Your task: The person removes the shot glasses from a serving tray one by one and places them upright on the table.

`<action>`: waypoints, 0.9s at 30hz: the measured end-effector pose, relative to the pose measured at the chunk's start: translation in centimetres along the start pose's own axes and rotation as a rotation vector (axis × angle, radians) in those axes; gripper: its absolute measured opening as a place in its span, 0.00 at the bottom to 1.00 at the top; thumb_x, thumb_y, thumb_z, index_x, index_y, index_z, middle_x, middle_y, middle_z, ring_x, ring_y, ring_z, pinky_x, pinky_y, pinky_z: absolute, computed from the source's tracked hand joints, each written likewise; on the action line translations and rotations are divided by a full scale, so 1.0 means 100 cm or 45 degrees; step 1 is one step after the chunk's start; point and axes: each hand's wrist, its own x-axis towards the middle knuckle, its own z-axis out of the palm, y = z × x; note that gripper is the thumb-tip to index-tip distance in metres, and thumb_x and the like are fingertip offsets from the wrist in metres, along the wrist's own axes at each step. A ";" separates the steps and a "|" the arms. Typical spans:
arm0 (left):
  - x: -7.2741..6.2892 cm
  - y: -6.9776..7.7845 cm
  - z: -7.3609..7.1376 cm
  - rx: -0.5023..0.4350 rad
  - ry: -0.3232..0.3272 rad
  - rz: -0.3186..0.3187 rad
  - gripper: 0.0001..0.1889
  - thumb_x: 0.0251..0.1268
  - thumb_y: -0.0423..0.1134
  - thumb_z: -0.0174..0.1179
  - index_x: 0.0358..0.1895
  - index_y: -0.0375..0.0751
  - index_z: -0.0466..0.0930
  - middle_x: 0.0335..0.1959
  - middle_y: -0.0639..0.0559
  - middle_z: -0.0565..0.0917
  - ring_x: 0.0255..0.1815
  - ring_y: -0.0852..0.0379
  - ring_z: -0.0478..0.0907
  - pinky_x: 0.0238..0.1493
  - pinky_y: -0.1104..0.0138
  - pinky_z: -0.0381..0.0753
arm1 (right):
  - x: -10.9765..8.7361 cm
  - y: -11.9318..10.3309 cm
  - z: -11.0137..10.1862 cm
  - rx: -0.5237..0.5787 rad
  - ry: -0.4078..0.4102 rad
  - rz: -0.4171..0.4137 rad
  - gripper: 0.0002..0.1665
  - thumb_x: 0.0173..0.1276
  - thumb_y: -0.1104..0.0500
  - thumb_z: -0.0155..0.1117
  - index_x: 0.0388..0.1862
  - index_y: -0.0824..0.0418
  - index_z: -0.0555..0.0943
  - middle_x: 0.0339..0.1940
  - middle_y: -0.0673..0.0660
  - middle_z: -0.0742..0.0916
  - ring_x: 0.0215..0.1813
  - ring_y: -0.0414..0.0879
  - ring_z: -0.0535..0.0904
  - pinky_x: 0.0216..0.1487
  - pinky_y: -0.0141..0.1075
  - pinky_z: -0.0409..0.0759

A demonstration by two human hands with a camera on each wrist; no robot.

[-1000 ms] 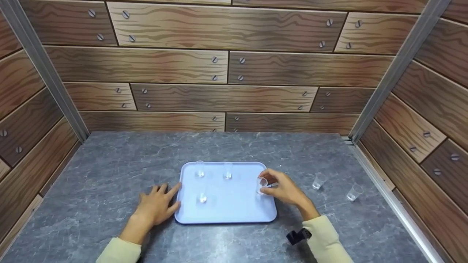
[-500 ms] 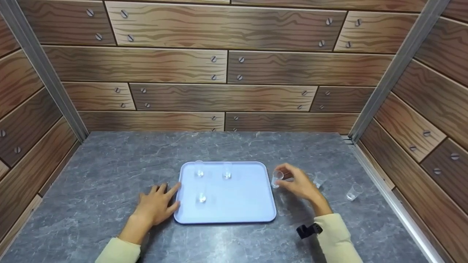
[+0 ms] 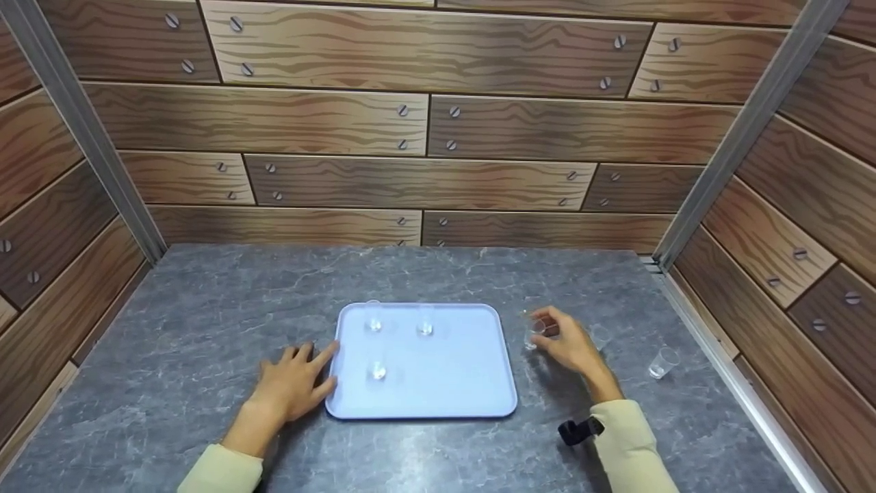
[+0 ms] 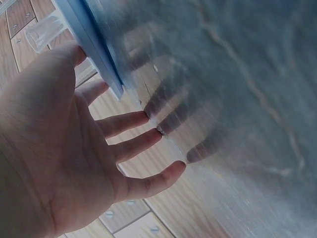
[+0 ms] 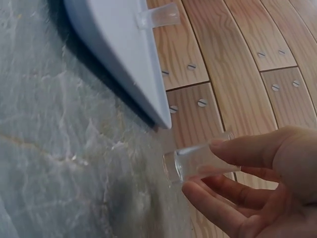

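Observation:
My right hand (image 3: 571,346) pinches a clear shot glass (image 3: 534,335) between thumb and fingers, just off the right side of the pale blue tray (image 3: 445,383). The right wrist view shows that shot glass (image 5: 198,161) with its base close to the table; whether it touches cannot be made out. At the tray's left edge lies my left hand (image 3: 291,387), fingers spread, with its index finger and thumb against the rim. In the left wrist view the left hand's fingertips (image 4: 173,171) meet the grey table.
Two shot glasses stand along the tray's back half, at the left corner (image 3: 374,323) and near the middle (image 3: 426,325); a third glass (image 3: 377,370) is at front left. Right of my right hand are a partly hidden glass (image 3: 601,335) and another glass (image 3: 662,363). Wood-patterned walls surround the table.
My right hand has carried the shot glass from over the tray's right edge out to the right, above or onto the table. My left hand has stayed at the tray.

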 end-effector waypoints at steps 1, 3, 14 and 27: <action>0.000 0.000 0.000 0.004 0.003 0.002 0.32 0.77 0.58 0.53 0.80 0.56 0.63 0.70 0.34 0.73 0.69 0.30 0.72 0.55 0.24 0.70 | 0.000 0.001 0.002 -0.003 0.016 0.016 0.20 0.61 0.74 0.71 0.53 0.72 0.80 0.44 0.69 0.88 0.45 0.61 0.88 0.49 0.43 0.85; -0.001 -0.001 0.000 0.013 0.002 0.004 0.32 0.77 0.58 0.53 0.80 0.56 0.63 0.70 0.34 0.73 0.69 0.31 0.72 0.54 0.24 0.71 | 0.000 0.003 0.004 -0.013 0.045 0.042 0.20 0.60 0.74 0.71 0.53 0.72 0.80 0.43 0.69 0.88 0.44 0.61 0.88 0.47 0.42 0.85; 0.000 -0.001 0.000 0.024 0.011 0.009 0.32 0.76 0.58 0.54 0.79 0.55 0.64 0.69 0.34 0.74 0.68 0.31 0.73 0.54 0.25 0.72 | -0.001 0.008 0.011 -0.053 0.109 0.092 0.19 0.61 0.75 0.70 0.52 0.71 0.81 0.42 0.69 0.89 0.45 0.63 0.88 0.50 0.49 0.86; 0.000 -0.001 -0.001 0.000 0.010 0.010 0.32 0.76 0.58 0.54 0.79 0.55 0.64 0.70 0.33 0.74 0.68 0.29 0.72 0.55 0.23 0.70 | 0.001 0.005 0.011 -0.057 0.098 0.112 0.19 0.62 0.74 0.69 0.53 0.71 0.81 0.43 0.69 0.88 0.46 0.64 0.88 0.52 0.52 0.86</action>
